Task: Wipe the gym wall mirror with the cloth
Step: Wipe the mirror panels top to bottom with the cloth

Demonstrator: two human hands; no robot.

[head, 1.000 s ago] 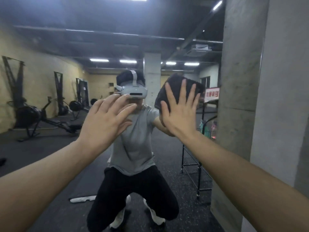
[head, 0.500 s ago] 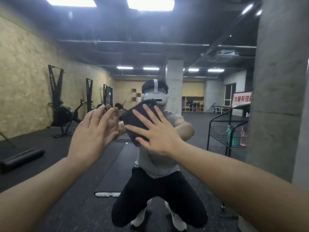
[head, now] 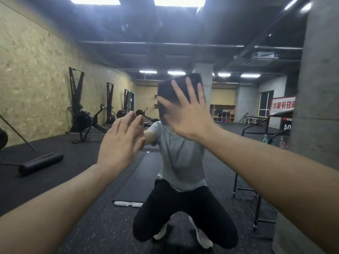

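The wall mirror (head: pixel 77 180) fills nearly the whole head view and reflects the gym and a squatting person in a grey shirt. A dark folded cloth (head: pixel 171 92) lies flat on the glass at the upper middle. My right hand (head: pixel 189 114) presses it against the mirror with fingers spread and straight. My left hand (head: pixel 121 142) is held flat with straight fingers, lower and to the left of the cloth, its fingertips meeting their reflection at the glass.
A grey concrete pillar (head: pixel 319 107) bounds the mirror on the right. The reflection shows a black metal cart (head: pixel 256 180) with bottles, rowing machines along the chipboard wall, a rolled mat and a black floor mat.
My right hand slid the cloth from the right to the left and down, then back up and right to the upper middle. The left hand stayed flat near the glass. The view panned.
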